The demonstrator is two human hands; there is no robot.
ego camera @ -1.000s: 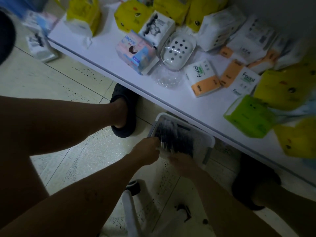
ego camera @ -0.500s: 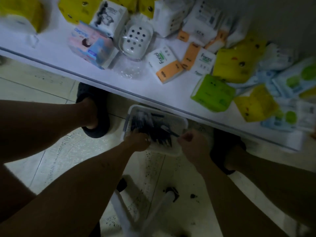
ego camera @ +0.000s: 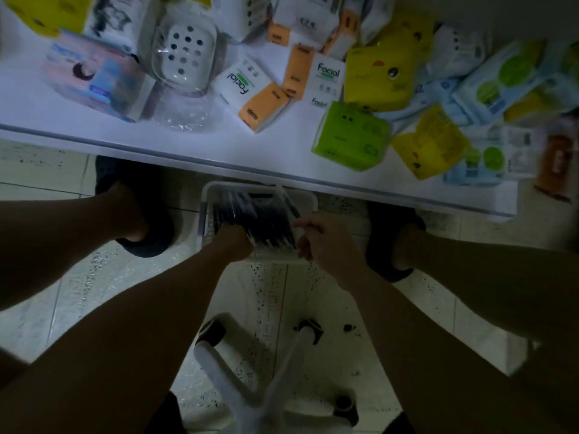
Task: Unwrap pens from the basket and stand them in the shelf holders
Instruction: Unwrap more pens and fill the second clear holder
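One basket sits on the floor just under the bench edge, packed with dark pens too blurred to count. Two hands are over it. The left hand is buried among them, its grip unclear. The right hand pinches one wrapped pen.

Retail shop: white display shelf at 12 o'clock, stocked with sealed tissue packs; speckled tile floor at 6 o'clock.
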